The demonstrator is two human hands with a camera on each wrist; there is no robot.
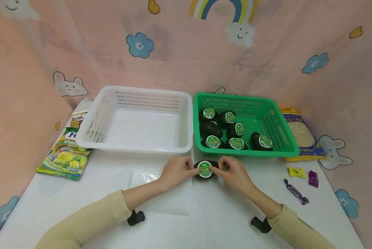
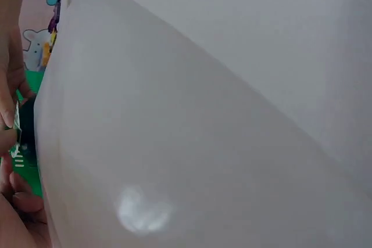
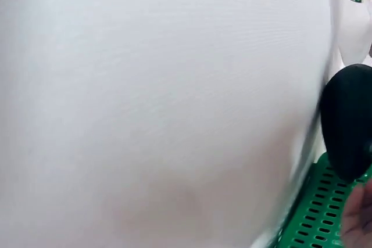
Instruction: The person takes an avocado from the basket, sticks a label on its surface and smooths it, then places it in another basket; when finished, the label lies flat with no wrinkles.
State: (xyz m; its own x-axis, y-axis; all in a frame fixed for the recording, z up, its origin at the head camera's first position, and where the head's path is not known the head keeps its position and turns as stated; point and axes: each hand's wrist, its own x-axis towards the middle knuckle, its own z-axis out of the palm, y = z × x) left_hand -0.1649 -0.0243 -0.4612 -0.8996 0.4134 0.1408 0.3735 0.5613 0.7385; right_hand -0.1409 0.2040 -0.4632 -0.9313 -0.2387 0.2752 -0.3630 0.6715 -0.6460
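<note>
A dark avocado (image 1: 215, 165) lies on the white table between the two hands. It bears a round green sticker (image 1: 205, 169) with a white edge. From the left side, my left hand (image 1: 177, 171) lays its straight thumb on the sticker, its other fingers loosely bent beside the avocado. Opposite, my right hand (image 1: 234, 174) presses the sticker's right part with its thumb, fingers bent. In the left wrist view the sticker (image 2: 17, 123) is seen edge-on, with both thumbs at it. The right wrist view shows the avocado's dark side (image 3: 347, 121), with part of a hand below it.
Behind stand a white basket (image 1: 183, 148) and a green basket (image 1: 285, 152) with several avocados, most stickered. A clear plastic sheet (image 1: 170, 204) lies under my left forearm. Snack bags (image 1: 68, 154) are at left; a yellow-blue pack (image 1: 302, 135) and candies (image 1: 296, 172) at right.
</note>
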